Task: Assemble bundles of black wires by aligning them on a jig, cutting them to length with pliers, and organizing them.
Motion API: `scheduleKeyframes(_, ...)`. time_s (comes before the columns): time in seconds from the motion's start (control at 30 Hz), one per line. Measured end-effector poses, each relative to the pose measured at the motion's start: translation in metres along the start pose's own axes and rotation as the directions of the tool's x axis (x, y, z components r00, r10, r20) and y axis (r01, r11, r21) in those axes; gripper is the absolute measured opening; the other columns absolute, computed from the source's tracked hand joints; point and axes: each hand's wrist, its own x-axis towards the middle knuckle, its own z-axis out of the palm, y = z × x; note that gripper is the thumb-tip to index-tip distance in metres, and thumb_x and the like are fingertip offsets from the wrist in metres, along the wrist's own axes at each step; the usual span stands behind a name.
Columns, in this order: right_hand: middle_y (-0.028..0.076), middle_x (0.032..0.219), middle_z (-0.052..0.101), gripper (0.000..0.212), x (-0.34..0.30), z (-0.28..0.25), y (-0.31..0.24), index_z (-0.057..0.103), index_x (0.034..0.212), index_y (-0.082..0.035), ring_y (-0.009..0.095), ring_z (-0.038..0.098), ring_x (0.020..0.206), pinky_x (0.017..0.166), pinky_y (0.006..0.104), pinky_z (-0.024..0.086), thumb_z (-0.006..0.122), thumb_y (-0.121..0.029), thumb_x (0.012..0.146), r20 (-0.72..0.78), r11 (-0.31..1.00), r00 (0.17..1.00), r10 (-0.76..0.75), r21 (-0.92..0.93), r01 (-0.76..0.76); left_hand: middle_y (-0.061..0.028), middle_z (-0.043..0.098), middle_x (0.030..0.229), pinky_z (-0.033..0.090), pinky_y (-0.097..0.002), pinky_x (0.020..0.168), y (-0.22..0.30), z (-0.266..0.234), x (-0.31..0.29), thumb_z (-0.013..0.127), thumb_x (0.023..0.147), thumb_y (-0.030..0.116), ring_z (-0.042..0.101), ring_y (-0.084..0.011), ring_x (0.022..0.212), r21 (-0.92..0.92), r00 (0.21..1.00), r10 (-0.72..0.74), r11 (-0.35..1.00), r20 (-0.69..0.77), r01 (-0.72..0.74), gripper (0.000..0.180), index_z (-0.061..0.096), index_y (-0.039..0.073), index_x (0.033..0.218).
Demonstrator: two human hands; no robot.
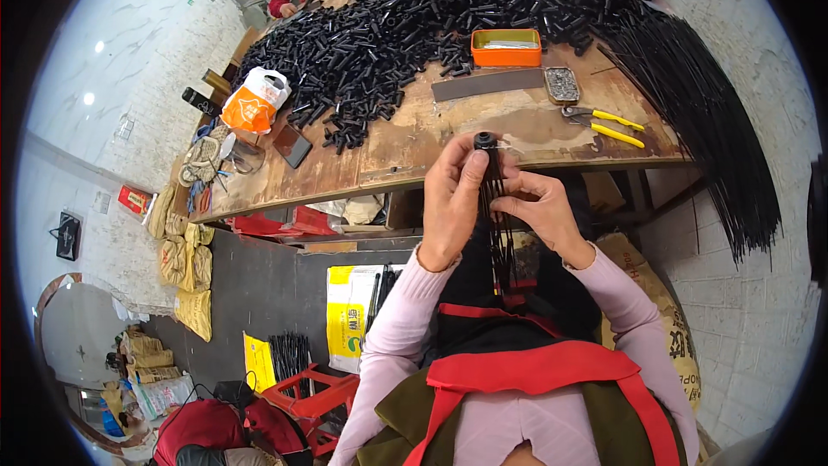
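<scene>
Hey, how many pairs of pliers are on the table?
1: the yellow-handled pliers lie toward the right end of the table, beyond your right hand. More could be hidden under the pile of black tubes.

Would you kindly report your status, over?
Left hand holding black strand bundle. Right hand touching it lower down. Black end piece uppermost. No obstruction visible.

The sleeves (398, 321) were pale pink with ribbed cuffs (438, 267), matching the top (535, 423). Over it were an olive vest (401, 410), a broad red band (535, 367) with red straps (649, 410), and black cloth (492, 338).
</scene>
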Motion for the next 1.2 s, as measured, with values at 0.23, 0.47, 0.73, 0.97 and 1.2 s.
scheduleKeyframes(0.23, 0.001, 0.081, 0.064, 0.01, 0.009, 0.008, 0.003, 0.065, 0.091, 0.002, 0.007, 0.059, 0.074, 0.069, 0.0239, 0.05, 0.071, 0.003, 0.083, 0.023, 0.999, 0.998, 0.054, -0.001, -0.054, -0.0042, 0.061, 0.092, 0.047, -0.0233, 0.079, -0.007, -0.007, -0.003, 0.048, 0.103, 0.015, 0.058, -0.0095, 0.083, 0.234, 0.992, 0.122, 0.966, -0.033, -0.111, 0.032, 0.052, -0.004, 0.128)
scheduleKeyframes(0.47, 0.009, 0.072, 0.065, 0.013, 0.017, -0.001, -0.004, 0.065, 0.087, 0.002, 0.02, 0.061, 0.062, 0.059, 0.03, 0.047, 0.073, -0.008, 0.085, 0.034, 0.903, 0.978, -0.207, -0.377, 0.204, -0.003, 0.057, 0.084, 0.045, -0.0216, 0.069, -0.001, -0.004, 0.012, 0.048, 0.099, 0.003, 0.054, -0.0086, 0.074, 0.295, 0.99, 0.144, 0.946, -0.014, -0.133, 0.026, 0.053, -0.005, 0.123)
scheduleKeyframes(0.73, 0.01, 0.083, 0.064, 0.009, -0.004, -0.116, -0.02, 0.068, 0.088, -0.002, 0.031, 0.059, 0.082, 0.075, 0.0381, 0.049, 0.072, -0.008, 0.081, 0.108, 0.163, 0.851, -0.514, -0.962, 0.221, -0.0059, 0.061, 0.088, 0.046, -0.0237, 0.07, -0.038, -0.03, 0.014, 0.05, 0.097, 0.002, 0.057, -0.0109, 0.076, 0.374, 0.993, -0.085, 0.926, 0.084, 0.047, 0.02, 0.056, -0.002, 0.116)
scheduleKeyframes(0.97, 0.016, 0.108, 0.054, 0.052, 0.034, -0.199, -0.052, 0.059, 0.12, -0.004, 0.036, 0.052, 0.101, 0.086, 0.041, 0.045, 0.077, -0.029, 0.078, 0.127, -0.158, 0.95, -0.284, -0.984, 0.084, -0.0132, 0.069, 0.104, 0.049, -0.0291, 0.087, -0.071, -0.04, 0.025, 0.051, 0.102, 0.01, 0.062, -0.014, 0.096, 0.331, 0.813, -0.375, 0.913, 0.445, 0.24, 0.014, 0.051, -0.003, 0.107)
scheduleKeyframes(1.2, 0.017, 0.109, 0.054, 0.047, 0.024, -0.22, -0.041, 0.056, 0.123, -0.004, 0.033, 0.055, 0.099, 0.085, 0.0386, 0.046, 0.073, -0.025, 0.085, 0.107, 0.154, 0.964, -0.241, -0.977, 0.147, -0.004, 0.053, 0.074, 0.045, -0.0271, 0.072, -0.06, -0.023, 0.027, 0.051, 0.101, 0.011, 0.054, -0.0136, 0.073, 0.129, 0.939, -0.191, 0.979, 0.285, 0.16, 0.011, 0.044, 0.002, 0.1)
